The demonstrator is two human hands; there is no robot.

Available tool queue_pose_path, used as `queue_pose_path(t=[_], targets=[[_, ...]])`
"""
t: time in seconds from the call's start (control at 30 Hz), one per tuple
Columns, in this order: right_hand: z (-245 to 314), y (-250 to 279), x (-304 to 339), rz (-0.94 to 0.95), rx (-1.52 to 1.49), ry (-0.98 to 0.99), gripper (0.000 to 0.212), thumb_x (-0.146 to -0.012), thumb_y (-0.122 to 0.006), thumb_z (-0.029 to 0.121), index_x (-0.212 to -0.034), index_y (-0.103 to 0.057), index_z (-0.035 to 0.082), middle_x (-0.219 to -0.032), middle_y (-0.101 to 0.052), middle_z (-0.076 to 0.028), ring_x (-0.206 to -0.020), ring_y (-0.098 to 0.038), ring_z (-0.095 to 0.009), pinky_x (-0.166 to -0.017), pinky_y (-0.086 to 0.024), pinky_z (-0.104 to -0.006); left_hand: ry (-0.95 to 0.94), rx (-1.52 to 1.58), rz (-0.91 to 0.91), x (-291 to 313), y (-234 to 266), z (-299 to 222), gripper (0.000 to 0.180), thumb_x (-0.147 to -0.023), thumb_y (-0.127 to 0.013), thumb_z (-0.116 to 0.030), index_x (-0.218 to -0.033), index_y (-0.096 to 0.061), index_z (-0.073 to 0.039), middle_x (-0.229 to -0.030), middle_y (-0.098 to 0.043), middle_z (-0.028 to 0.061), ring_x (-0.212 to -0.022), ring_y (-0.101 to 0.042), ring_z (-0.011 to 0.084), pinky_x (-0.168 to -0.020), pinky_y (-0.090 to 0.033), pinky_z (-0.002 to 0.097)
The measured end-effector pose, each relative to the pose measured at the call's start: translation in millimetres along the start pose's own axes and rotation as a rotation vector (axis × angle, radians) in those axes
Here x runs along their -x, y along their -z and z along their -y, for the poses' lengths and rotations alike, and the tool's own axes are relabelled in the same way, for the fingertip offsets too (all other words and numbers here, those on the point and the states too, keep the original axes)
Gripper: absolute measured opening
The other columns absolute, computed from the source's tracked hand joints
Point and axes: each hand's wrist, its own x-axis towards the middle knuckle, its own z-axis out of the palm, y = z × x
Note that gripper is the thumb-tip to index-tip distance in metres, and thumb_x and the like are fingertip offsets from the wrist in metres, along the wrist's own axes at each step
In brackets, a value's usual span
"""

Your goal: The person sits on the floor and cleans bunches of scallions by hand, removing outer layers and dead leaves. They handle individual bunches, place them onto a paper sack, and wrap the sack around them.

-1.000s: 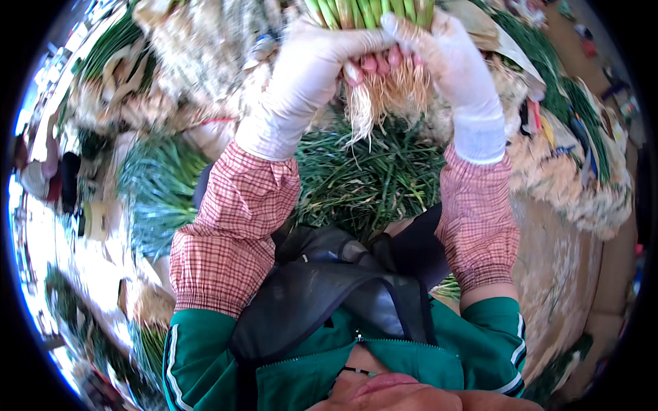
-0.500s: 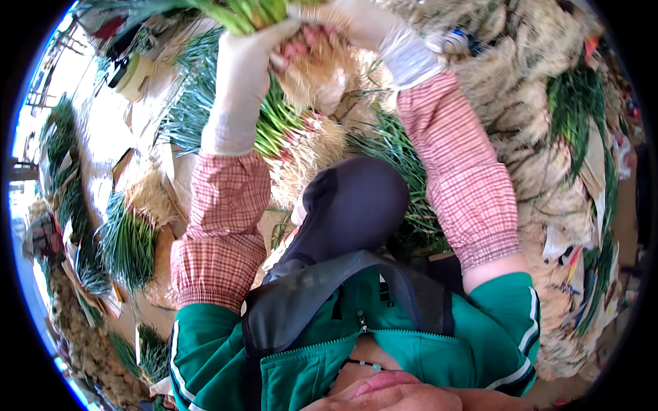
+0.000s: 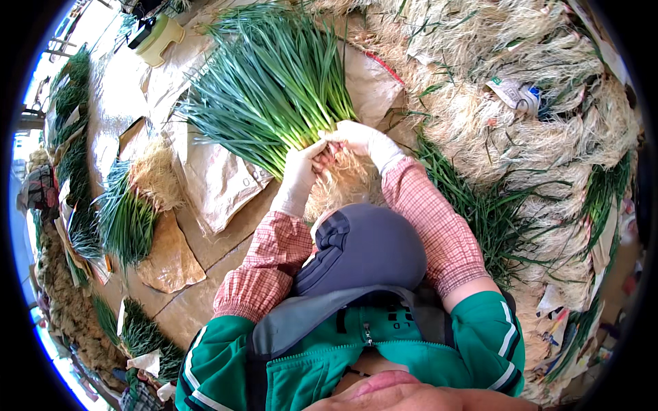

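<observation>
just beyond the rounded knee in dark grey trousers (image 3: 373,246), the white-gloved left hand (image 3: 299,171) and the white-gloved right hand (image 3: 358,139) both have their grip closed around the lower stems of a thick bunch of long-leaved green onions (image 3: 281,89), stringy cream roots (image 3: 343,181) nearest the knee. a smaller bundle of green onions (image 3: 131,222) lies left of the knee, loose dark green leaves (image 3: 480,212) to its right.

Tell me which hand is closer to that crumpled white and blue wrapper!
Right. The right hand, at the base of the big green bundle, is left of and below the wrapper; the left hand is farther left and lower.
</observation>
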Motion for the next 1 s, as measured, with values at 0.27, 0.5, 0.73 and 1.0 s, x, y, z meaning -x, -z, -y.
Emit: queue_pose_path(t=[0.27,0.5,0.73,1.0], targets=[[-11.3,-26.1,-2.6,-0.625,0.566,-0.108,0.042,-0.085,-0.066,0.033,-0.113,-0.060,0.003,-0.106,-0.066,-0.016,-0.097,-0.063,-0.027,-0.087,-0.047,-0.0349,0.004,0.008,-0.227,-16.2,6.5,30.8,0.006,-0.084,-0.064,-0.005,-0.083,-0.063,0.001,-0.064,-0.062,0.0074,-0.048,-0.056,0.0128,-0.041,-0.041,0.0216],[-47.6,-7.4,-27.2,-0.642,1.029,0.064,0.053,-0.084,-0.062,0.016,-0.134,-0.048,0.023,-0.125,-0.053,-0.011,-0.115,-0.051,-0.032,-0.098,-0.040,-0.0396,-0.282,-0.391,-0.354,3.3,69.1,61.4,0.050,-0.081,-0.070,-0.009,-0.124,-0.049,0.004,-0.108,-0.063,0.0142,-0.092,-0.062,0.0144,-0.073,-0.051,0.0253],[-58.6,5.9,-32.3,-0.618,0.566,0.157,0.047,-0.083,-0.063,0.008,-0.128,-0.055,0.017,-0.109,-0.059,-0.011,-0.098,-0.057,-0.030,-0.088,-0.045,-0.0351,-1.132,-1.308,-0.230,-18.2,58.2,-11.7,0.023,-0.086,-0.057,-0.006,-0.108,-0.065,-0.008,-0.108,-0.065,0.0124,-0.105,-0.061,0.0274,-0.092,-0.048,0.0414],[-105.7,60.5,1.4,-0.740,0.045,0.226,0.039,-0.085,-0.052,-0.006,-0.122,-0.059,0.003,-0.115,-0.063,-0.011,-0.096,-0.061,-0.016,-0.085,-0.048,-0.0247,-1.124,-1.642,0.009,-110.3,40.2,-13.9,0.024,-0.087,-0.059,-0.023,-0.109,-0.067,-0.018,-0.122,-0.058,0.0048,-0.128,-0.042,0.0293,-0.108,-0.028,0.0523]])
